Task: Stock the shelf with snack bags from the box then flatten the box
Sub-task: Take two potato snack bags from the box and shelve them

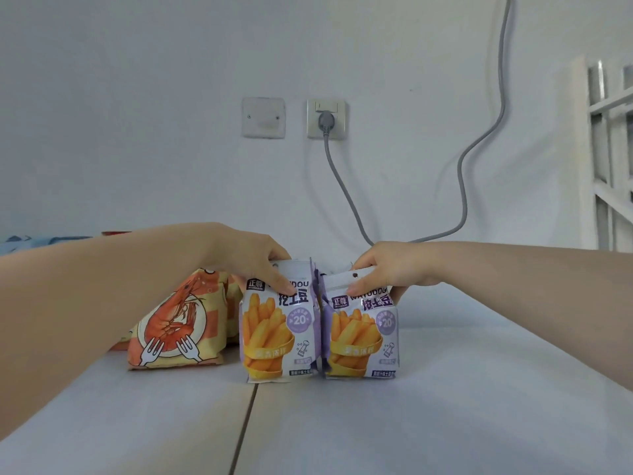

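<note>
Wall: a plain white wall (137, 97) fills the back. A blank white plate (263, 117) and a white socket (326, 118) sit on it side by side. A grey cord (464, 173) is plugged in and loops up to the top.
Shelf: a smooth white shelf top (445, 406) with a dark seam running down its front.
Shrimp bag: an orange and yellow snack bag with a red shrimp picture (178, 323) stands on the left, partly behind the left arm.
Left fries bag: a purple and white snack bag with yellow fries on it (279, 327) stands upright in the middle.
Right fries bag: a second purple and white fries bag (361, 334) stands touching the first.
Left hand: the left hand (253, 258) pinches the top of the left fries bag with its fingers (286, 286).
Right hand: the right hand (390, 269) grips the top of the right fries bag.
</note>
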